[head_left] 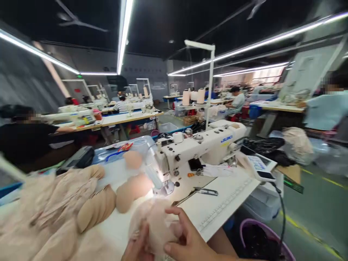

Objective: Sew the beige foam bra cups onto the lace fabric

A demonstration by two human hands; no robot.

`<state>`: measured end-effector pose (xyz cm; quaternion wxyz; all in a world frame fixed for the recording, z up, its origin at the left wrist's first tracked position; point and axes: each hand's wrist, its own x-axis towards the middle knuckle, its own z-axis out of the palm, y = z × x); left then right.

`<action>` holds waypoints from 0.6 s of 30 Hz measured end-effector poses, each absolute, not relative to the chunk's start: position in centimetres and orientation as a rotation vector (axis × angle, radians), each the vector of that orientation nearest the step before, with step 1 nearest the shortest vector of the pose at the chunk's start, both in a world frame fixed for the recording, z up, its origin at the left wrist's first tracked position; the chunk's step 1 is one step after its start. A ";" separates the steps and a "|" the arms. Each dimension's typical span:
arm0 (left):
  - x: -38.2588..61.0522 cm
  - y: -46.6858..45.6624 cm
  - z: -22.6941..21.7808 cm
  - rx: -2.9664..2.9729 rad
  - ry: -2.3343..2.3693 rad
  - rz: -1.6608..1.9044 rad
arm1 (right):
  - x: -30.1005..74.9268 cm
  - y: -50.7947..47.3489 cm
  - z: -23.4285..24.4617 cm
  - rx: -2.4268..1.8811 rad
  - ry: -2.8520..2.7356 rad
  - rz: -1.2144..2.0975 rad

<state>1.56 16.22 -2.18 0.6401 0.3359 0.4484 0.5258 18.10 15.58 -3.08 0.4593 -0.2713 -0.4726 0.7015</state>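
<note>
A pale pink fabric bra cup (157, 224) hangs between my hands in front of the sewing machine's needle area. My left hand (139, 242) grips its left side, with the thumb up against the cloth and the other fingers partly hidden. At the right side, my right hand (187, 233) holds the cup between a curved index finger and the thumb. Just beyond the cloth stands the white sewing machine (201, 145), its lamp lighting the needle plate. To the left lies an overlapping row of beige foam cups (96, 208), with more cups (133, 188) beside the needle.
Thread snips (206, 191) lie on the white table (231, 195), right of the needle. A heap of pale fabric (51, 214) covers the table's left side. A control panel (259, 168) sits at the right edge, above a purple basket (265, 239). Other people work at machines around.
</note>
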 end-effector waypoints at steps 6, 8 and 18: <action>2.8 14.0 1.0 0.260 0.928 1.430 | 19.8 13.9 -1.3 -0.707 -1.010 1.734; 3.1 13.9 1.8 0.153 0.811 1.359 | 20.0 14.0 -0.9 -0.750 -1.004 1.706; 4.1 14.2 1.6 -0.010 0.891 1.369 | 20.2 14.0 -3.2 -0.750 -1.058 1.735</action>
